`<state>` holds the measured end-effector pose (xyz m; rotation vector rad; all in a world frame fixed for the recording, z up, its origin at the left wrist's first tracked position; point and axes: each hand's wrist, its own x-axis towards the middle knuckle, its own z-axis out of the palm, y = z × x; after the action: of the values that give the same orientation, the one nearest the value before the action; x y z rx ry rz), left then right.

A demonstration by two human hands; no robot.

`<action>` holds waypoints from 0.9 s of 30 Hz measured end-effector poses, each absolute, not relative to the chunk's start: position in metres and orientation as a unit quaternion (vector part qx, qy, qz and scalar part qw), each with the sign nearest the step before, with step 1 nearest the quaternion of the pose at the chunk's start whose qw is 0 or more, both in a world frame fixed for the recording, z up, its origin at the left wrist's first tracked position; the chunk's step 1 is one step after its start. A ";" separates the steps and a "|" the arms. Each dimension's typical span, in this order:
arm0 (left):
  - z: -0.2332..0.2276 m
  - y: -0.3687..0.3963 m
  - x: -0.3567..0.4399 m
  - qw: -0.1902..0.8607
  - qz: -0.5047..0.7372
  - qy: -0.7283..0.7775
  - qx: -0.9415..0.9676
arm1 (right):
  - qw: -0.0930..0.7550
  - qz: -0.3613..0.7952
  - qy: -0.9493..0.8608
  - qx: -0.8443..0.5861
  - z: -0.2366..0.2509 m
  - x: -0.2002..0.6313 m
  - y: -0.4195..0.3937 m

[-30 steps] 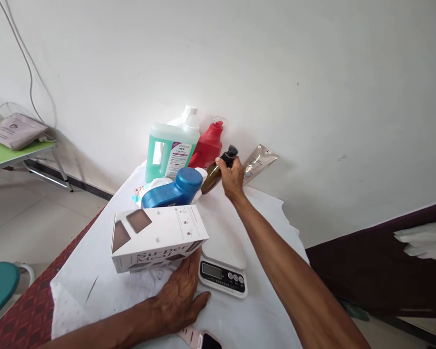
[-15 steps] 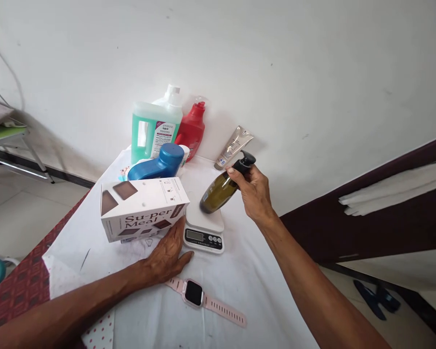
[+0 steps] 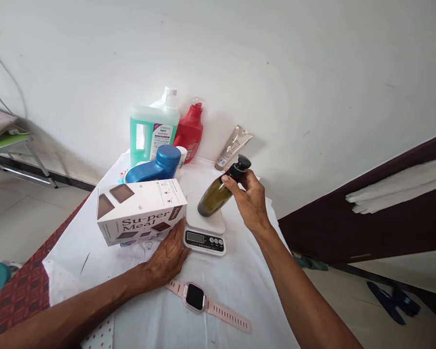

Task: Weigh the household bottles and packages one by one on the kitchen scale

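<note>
My right hand (image 3: 250, 199) grips a dark green pump bottle (image 3: 215, 196) near its black pump top. The bottle leans to the right, its base at the white platform of a kitchen scale (image 3: 205, 241); whether it touches I cannot tell. My left hand (image 3: 169, 254) lies on the cloth at the scale's left edge, fingers stretched out and their tips partly hidden by the "Su-per Meal" box (image 3: 141, 211). Close below the hand lies a smartwatch (image 3: 195, 296) with a pink strap. The scale's display shows no readable figures.
Behind the box stand a blue bottle (image 3: 156, 167), a green liquid jug (image 3: 138, 131) and a red bottle (image 3: 192, 131). A silver tube (image 3: 233, 147) leans against the wall. White cloth (image 3: 240, 276) covers the table; a green-topped stool (image 3: 7, 140) is at far left.
The pump bottle has tipped more upright and its base has shifted slightly left over the scale. My left thumb has drawn in closer to the fingers. The camera view has shifted a little.
</note>
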<state>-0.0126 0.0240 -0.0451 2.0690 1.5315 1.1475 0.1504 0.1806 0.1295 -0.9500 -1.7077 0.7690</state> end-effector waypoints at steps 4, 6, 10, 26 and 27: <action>-0.045 0.025 -0.011 0.150 0.392 0.545 0.726 | 0.541 0.368 -0.647 -0.393 0.114 0.170 0.186; -0.047 0.025 -0.009 0.131 0.389 0.548 0.729 | 0.575 0.385 -0.593 -0.412 0.099 0.185 0.190; -0.045 0.025 -0.007 0.111 0.387 0.555 0.728 | 0.609 0.391 -0.496 -0.479 0.054 0.213 0.194; -0.027 0.018 -0.014 0.145 0.346 0.578 0.725 | 0.527 0.389 -0.540 -0.529 -0.003 0.233 0.189; -0.027 0.018 -0.014 0.144 0.348 0.579 0.723 | 0.526 0.389 -0.541 -0.528 -0.003 0.233 0.189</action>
<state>-0.0138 0.0183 -0.0272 2.0836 1.6702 1.0036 0.2330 0.1888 -0.0031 -1.2635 -1.2935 0.9296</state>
